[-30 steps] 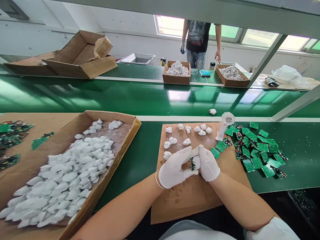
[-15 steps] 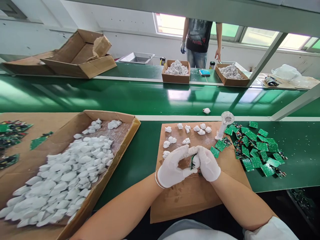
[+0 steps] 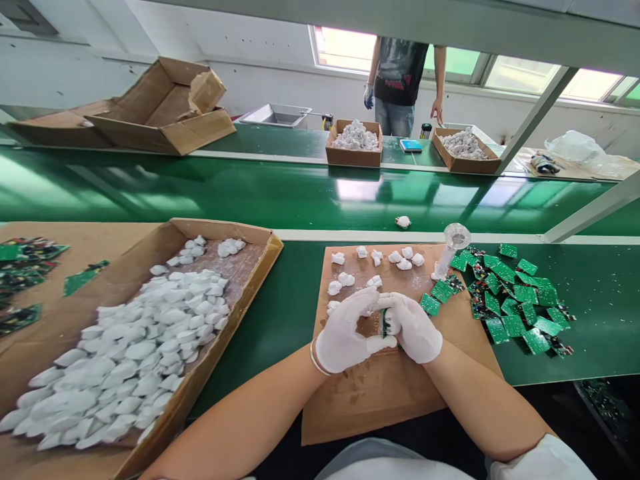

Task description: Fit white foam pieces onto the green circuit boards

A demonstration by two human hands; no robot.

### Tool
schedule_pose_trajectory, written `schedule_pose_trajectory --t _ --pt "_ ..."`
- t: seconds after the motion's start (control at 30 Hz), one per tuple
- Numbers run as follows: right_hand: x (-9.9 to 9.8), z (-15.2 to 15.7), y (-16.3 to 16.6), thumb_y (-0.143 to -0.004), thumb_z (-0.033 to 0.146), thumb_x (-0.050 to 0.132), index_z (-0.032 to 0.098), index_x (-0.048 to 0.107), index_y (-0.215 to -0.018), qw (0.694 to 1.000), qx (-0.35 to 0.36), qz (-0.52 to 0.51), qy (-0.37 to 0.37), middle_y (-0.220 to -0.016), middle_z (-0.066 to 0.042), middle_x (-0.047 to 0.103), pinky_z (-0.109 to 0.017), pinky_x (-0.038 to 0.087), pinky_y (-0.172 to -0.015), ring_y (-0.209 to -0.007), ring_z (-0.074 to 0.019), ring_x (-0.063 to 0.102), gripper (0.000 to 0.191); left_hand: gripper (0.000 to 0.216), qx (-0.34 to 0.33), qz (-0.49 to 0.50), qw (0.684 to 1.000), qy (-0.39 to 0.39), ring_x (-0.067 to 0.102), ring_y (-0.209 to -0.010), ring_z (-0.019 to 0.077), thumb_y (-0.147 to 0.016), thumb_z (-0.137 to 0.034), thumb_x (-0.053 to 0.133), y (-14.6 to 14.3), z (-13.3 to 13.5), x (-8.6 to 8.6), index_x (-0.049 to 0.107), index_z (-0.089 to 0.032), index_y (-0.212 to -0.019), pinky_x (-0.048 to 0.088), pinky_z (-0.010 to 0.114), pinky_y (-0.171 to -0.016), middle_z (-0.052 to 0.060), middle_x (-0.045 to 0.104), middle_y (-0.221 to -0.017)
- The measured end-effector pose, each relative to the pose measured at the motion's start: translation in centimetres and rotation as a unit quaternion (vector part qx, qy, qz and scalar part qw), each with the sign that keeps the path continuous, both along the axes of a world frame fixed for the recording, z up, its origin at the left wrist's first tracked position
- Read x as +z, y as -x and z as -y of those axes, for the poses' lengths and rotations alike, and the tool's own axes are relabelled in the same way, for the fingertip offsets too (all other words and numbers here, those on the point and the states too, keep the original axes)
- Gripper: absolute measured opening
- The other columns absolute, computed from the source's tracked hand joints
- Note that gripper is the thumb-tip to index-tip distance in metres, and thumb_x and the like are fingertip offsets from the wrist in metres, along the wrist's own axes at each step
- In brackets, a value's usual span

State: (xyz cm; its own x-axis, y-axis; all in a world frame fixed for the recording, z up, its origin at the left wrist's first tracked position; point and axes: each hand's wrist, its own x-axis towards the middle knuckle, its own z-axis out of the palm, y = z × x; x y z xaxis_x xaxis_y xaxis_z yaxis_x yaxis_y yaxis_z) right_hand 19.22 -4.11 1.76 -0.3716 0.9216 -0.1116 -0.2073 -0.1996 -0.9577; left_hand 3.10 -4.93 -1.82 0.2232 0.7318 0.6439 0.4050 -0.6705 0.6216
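Note:
Both of my hands wear white gloves and meet above the cardboard sheet [image 3: 350, 413]. Between them a small green circuit board [image 3: 384, 323] stands on edge, with a white lump against its right face. My left hand [image 3: 347, 333] grips the board's edges between thumb and fingertips. The fingers of my right hand [image 3: 415, 330] are curled over the board and the white lump, hiding much of both. Several white putty-like lumps [image 3: 404, 259] lie on the sheet beyond my hands. A clear plastic stand with a round top [image 3: 457, 237] rises at the sheet's far right corner.
Several circuit boards [image 3: 525, 293] are heaped on the right. A cardboard tray [image 3: 250, 287] full of white lumps stands on the left, beside more boards [image 3: 20, 280]. Beyond runs a green conveyor [image 3: 240, 200] carrying one white-topped piece [image 3: 403, 222]. A person [image 3: 403, 80] stands across it.
The white-topped piece on the conveyor has shifted a little left. My right fingers have moved slightly over the white lump, covering more of it. Both hands stay on the board.

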Motion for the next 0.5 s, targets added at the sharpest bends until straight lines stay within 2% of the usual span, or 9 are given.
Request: schedule_pose_trajectory --t 0.07,0.13,0.23,0.3,0.37,0.5 --pt "-0.21 -0.1 -0.14 -0.079 0.066 0.056 0.016 0.065 -0.088 0.999 0.021 -0.042 0.002 -0.06 0.002 0.046 -0.026 0.034 -0.051 -0.053 -0.0112 0.038 0.052 0.084 0.007 0.003 1.0 0.026 0.064 -0.111 0.0317 -0.061 -0.042 0.085 0.25 -0.01 -0.3 0.048 -0.02 -0.134 0.059 0.042 -0.089 0.014 0.066 -0.121" --pt "-0.16 -0.17 -0.22 -0.077 0.062 0.063 0.016 0.065 -0.091 0.998 0.042 -0.04 0.022 -0.058 0.003 0.045 -0.025 0.031 -0.049 -0.052 -0.0102 0.037 0.049 0.086 0.014 -0.002 1.0 0.027 0.065 -0.11 0.0317 -0.059 -0.044 0.086 0.38 -0.1 -0.44 0.049 -0.02 -0.133 0.058 0.044 -0.092 0.013 0.067 -0.118" --pt "0.04 -0.15 -0.19 -0.079 0.053 0.067 0.016 0.06 -0.077 0.998 0.03 -0.012 0.062 -0.055 0.004 0.046 -0.023 0.029 -0.047 -0.05 -0.0092 0.039 0.037 0.081 0.014 -0.027 1.0 -0.007 0.064 -0.111 0.0324 -0.059 -0.046 0.086 0.33 -0.24 -0.44 0.052 -0.022 -0.128 0.056 0.046 -0.095 0.011 0.07 -0.112" --pt "0.09 -0.07 -0.1 -0.081 0.05 0.067 0.017 0.053 -0.067 0.997 0.023 -0.018 0.078 -0.051 0.005 0.044 -0.023 0.029 -0.048 -0.05 -0.0095 0.041 0.038 0.077 0.004 -0.032 0.999 -0.032 0.064 -0.111 0.0326 -0.061 -0.044 0.085 0.21 -0.26 -0.42 0.051 -0.022 -0.127 0.056 0.047 -0.095 0.01 0.07 -0.109" --pt "0.1 0.03 0.01 -0.08 0.049 0.068 0.017 0.052 -0.065 0.996 0.03 -0.028 0.083 -0.049 0.005 0.043 -0.023 0.029 -0.048 -0.049 -0.0096 0.04 0.038 0.078 -0.001 -0.026 0.999 -0.048 0.064 -0.111 0.0329 -0.062 -0.043 0.085 0.11 -0.23 -0.45 0.05 -0.022 -0.129 0.057 0.047 -0.094 0.011 0.07 -0.108" --pt "0.36 0.18 0.24 -0.08 0.051 0.065 0.018 0.056 -0.069 0.995 0.019 -0.034 0.094 -0.049 0.005 0.042 -0.023 0.029 -0.046 -0.048 -0.0095 0.037 0.036 0.082 0.002 -0.012 1.0 -0.029 0.065 -0.11 0.0334 -0.057 -0.044 0.087 0.08 -0.15 -0.37 0.051 -0.02 -0.128 0.057 0.048 -0.093 0.012 0.069 -0.11"
